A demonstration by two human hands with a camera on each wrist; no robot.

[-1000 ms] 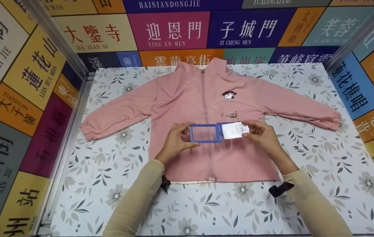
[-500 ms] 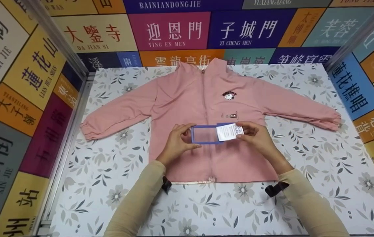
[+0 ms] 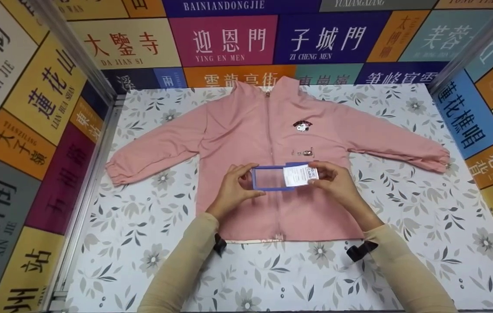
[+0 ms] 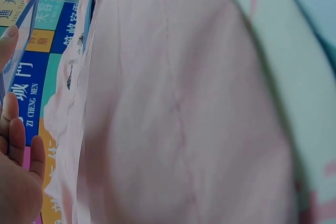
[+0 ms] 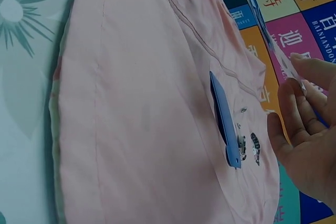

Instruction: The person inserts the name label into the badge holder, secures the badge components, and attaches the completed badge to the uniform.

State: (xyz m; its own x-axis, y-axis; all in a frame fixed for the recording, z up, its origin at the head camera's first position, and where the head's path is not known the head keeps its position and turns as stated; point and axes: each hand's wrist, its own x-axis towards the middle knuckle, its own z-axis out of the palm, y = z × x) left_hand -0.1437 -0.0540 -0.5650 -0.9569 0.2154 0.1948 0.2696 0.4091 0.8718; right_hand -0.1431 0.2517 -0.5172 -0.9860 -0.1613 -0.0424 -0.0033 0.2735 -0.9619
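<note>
My left hand (image 3: 232, 188) pinches the left end of a card holder (image 3: 272, 189) with a blue frame and a clear middle, held above a pink zip-up jacket (image 3: 237, 139). Between thumb and fingers, my right hand (image 3: 339, 181) grips a white printed card (image 3: 299, 175). The card overlaps the holder's right end in the head view. From the right wrist, the card (image 5: 286, 66) appears edge-on beside the holder (image 5: 253, 6). A separate flat blue piece (image 5: 226, 124) lies on the jacket front; in the head view it is mostly hidden behind the card.
The jacket lies spread with both sleeves out on a floral-patterned table cover (image 3: 155, 269). On its chest are a cartoon badge (image 3: 302, 126) and a small metal clip (image 3: 307, 153). Panels with printed characters (image 3: 224, 39) enclose the back and sides.
The right hand has moved left with the card, which now covers more of the holder's right end. The left hand and holder stay nearly in place.
</note>
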